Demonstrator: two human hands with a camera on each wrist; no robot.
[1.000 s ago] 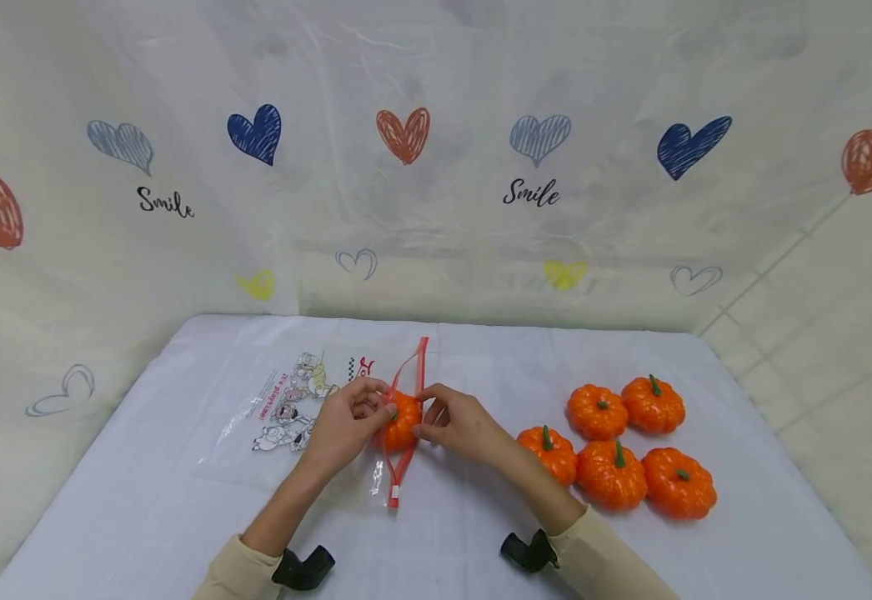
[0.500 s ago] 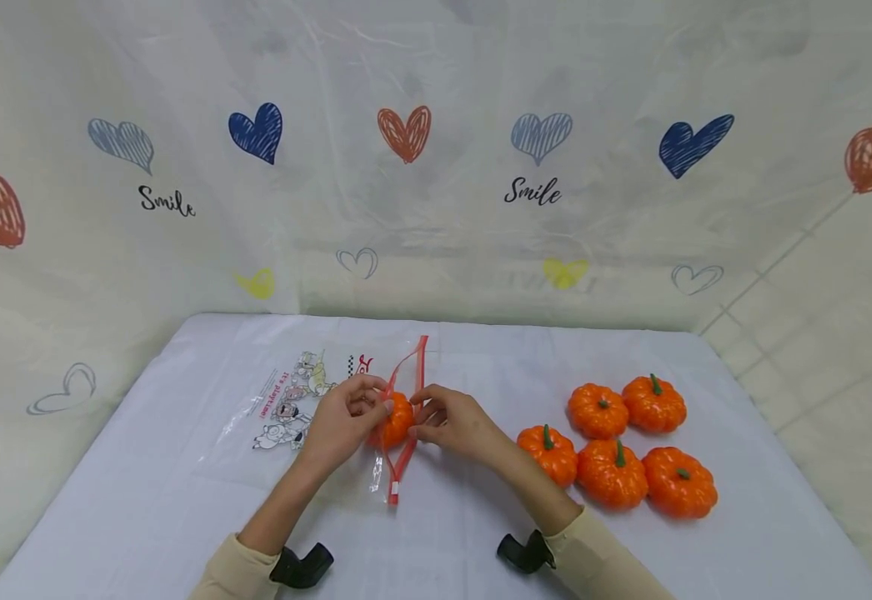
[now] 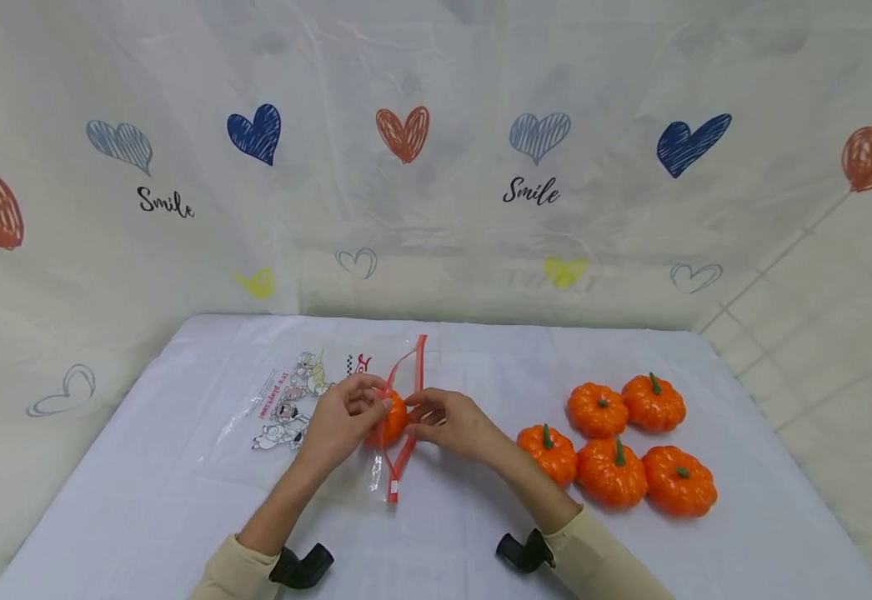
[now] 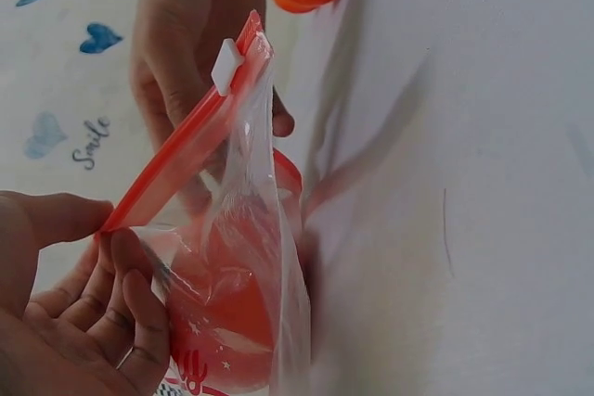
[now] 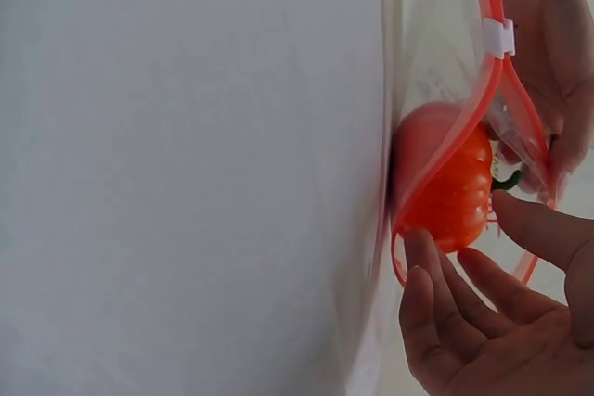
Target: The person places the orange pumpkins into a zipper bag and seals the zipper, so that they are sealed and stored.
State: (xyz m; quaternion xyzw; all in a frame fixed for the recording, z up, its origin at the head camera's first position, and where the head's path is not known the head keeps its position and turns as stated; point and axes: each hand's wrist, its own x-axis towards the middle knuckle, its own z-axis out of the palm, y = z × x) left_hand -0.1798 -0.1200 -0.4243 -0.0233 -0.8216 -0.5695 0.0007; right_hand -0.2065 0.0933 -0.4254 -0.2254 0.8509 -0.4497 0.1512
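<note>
A clear plastic zip bag (image 3: 286, 412) with printed cartoon figures and a red zip edge lies left of centre, its mouth open to the right. Just inside that mouth is an orange toy pumpkin (image 5: 450, 197) with a green stem. My left hand (image 3: 342, 417) pinches the red zip edge between thumb and finger. At the mouth, the fingers of my right hand (image 3: 451, 425) touch the pumpkin from the right, gently bent, with the thumb by the stem. A white slider (image 4: 225, 68) sits near one end of the zip.
Several more orange pumpkins (image 3: 612, 475) stand grouped on the right of the white-covered table (image 3: 436, 550). Black wrist mounts (image 3: 304, 567) show at both sleeves. Behind the table hangs a pale backdrop (image 3: 466, 275) with hearts.
The pumpkin has shifted left, deeper into the bag's mouth, and my right hand has followed it a little. My left hand keeps its pinch on the red edge.
</note>
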